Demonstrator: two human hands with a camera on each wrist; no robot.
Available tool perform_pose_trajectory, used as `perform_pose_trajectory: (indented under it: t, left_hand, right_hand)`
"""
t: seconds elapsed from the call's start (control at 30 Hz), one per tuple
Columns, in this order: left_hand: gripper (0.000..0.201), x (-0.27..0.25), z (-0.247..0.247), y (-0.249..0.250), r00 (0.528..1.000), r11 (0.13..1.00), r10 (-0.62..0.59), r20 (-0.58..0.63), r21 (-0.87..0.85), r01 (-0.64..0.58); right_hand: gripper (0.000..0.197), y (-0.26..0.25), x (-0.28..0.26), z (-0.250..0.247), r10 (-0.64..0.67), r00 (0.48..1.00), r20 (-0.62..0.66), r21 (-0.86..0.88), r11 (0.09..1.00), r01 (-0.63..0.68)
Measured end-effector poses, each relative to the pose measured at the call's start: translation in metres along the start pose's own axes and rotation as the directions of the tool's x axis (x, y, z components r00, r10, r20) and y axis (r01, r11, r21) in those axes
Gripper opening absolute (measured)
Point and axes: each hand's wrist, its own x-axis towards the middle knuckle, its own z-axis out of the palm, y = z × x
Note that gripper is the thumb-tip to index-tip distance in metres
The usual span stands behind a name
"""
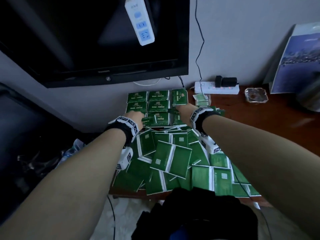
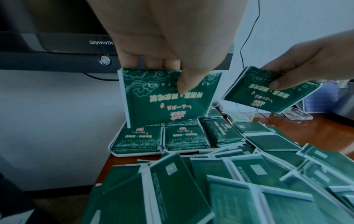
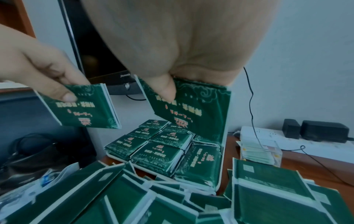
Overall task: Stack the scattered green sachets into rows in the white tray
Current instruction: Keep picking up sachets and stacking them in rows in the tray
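Note:
Green sachets with white edges are stacked in rows (image 2: 141,136) in the white tray (image 2: 134,154) at the table's far left, below the television. A loose pile of sachets (image 1: 173,158) covers the table in front of the tray. My left hand (image 2: 180,75) pinches one sachet (image 2: 168,103) upright over the tray's left stacks. My right hand (image 3: 166,91) pinches another sachet (image 3: 195,112) above the tray's right side. In the head view both hands (image 1: 136,116) (image 1: 183,110) hover over the tray, a short way apart.
A black television (image 1: 86,40) hangs just behind the tray. To the right on the wooden table (image 1: 259,122) lie a white power strip (image 1: 216,88), a clear box of cards (image 1: 201,99) and a glass ashtray (image 1: 256,95). A thin black cable (image 1: 199,49) drops down the wall.

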Motion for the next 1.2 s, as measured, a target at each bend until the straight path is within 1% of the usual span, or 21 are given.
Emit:
perform_pose_trajectory:
  t: [0.1, 0.2, 0.27, 0.4, 0.47, 0.53, 0.63, 0.8, 0.9, 1.0, 1.13, 1.2]
  left_hand:
    - [0.045, 0.028, -0.007, -0.028, 0.998, 0.999, 0.043, -0.042, 0.009, -0.043]
    - [0.039, 0.054, -0.008, -0.053, 0.993, 0.996, 0.086, -0.084, 0.005, -0.086]
    - [0.043, 0.07, -0.003, -0.067, 0.99, 0.995, 0.104, -0.092, 0.002, -0.104]
    - [0.054, 0.101, 0.012, -0.089, 0.984, 0.989, 0.151, -0.096, 0.012, -0.15]
    - [0.053, 0.112, 0.019, -0.099, 0.983, 0.987, 0.16, -0.093, 0.039, -0.157]
    - [0.05, 0.124, 0.025, -0.108, 0.983, 0.985, 0.159, -0.096, 0.089, -0.15]
    - [0.055, 0.143, 0.031, -0.113, 0.977, 0.978, 0.174, -0.122, 0.135, -0.157]
    - [0.065, 0.178, 0.04, -0.11, 0.961, 0.979, 0.199, -0.19, 0.083, -0.186]
    - [0.067, 0.189, 0.055, -0.108, 0.952, 0.97, 0.244, -0.183, 0.062, -0.237]
    - [0.068, 0.189, 0.074, -0.11, 0.943, 0.957, 0.288, -0.169, 0.069, -0.281]
    - [0.059, 0.19, 0.098, -0.119, 0.922, 0.947, 0.32, -0.22, 0.104, -0.304]
    - [0.056, 0.192, 0.1, -0.123, 0.918, 0.946, 0.324, -0.229, 0.098, -0.309]
  right_hand:
    - [0.059, -0.019, 0.021, -0.005, 0.045, 0.999, -0.014, 0.001, 0.999, -0.045]
    - [0.059, -0.041, 0.047, -0.004, 0.052, 0.997, -0.049, -0.004, 0.999, -0.052]
    - [0.058, -0.053, 0.065, 0.001, 0.053, 0.997, -0.051, -0.009, 0.999, -0.053]
    - [0.063, -0.069, 0.095, 0.015, 0.062, 0.998, -0.033, -0.05, 0.997, -0.064]
    - [0.066, -0.073, 0.112, 0.025, 0.052, 0.998, -0.036, -0.057, 0.997, -0.054]
    - [0.063, -0.076, 0.126, 0.033, 0.041, 0.998, -0.044, -0.057, 0.997, -0.043]
    - [0.064, -0.075, 0.142, 0.038, 0.043, 0.998, -0.05, -0.056, 0.997, -0.046]
    - [0.07, -0.063, 0.182, 0.047, 0.044, 0.998, -0.046, -0.094, 0.994, -0.048]
    - [0.072, -0.058, 0.198, 0.057, 0.038, 0.999, -0.013, -0.132, 0.99, -0.04]
    - [0.074, -0.058, 0.203, 0.072, 0.026, 0.999, 0.031, -0.151, 0.988, -0.021]
    - [0.079, -0.058, 0.201, 0.087, 0.012, 0.999, 0.05, -0.145, 0.989, -0.004]
    - [0.083, -0.058, 0.201, 0.089, 0.007, 0.998, 0.062, -0.131, 0.991, 0.002]
